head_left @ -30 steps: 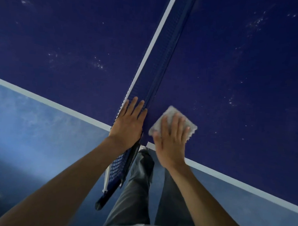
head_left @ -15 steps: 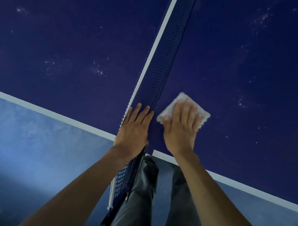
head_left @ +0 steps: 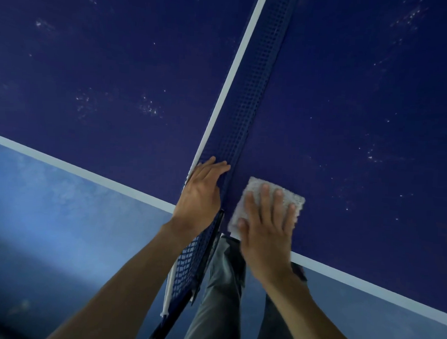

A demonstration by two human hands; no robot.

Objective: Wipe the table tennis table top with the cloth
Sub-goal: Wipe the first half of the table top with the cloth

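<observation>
The dark blue table tennis table top [head_left: 348, 103] fills the upper view, with white specks scattered over both halves. A folded grey-white cloth [head_left: 254, 193] lies on the right half, close to the near white edge line and just right of the net. My right hand [head_left: 266, 222] presses flat on the cloth with spread, straight fingers. My left hand [head_left: 201, 191] rests with straight fingers against the blue net [head_left: 248, 93] near its near end.
The net's white top band runs diagonally up the middle. Its end and clamp [head_left: 184, 275] hang past the table edge. My grey trouser legs [head_left: 219, 297] stand below, over a blue floor [head_left: 61, 226]. White dust patches [head_left: 148, 107] mark the left half.
My right hand and the cloth have slid back toward the near edge line after reaching farther onto the table half a second ago. My left hand stays on the net.
</observation>
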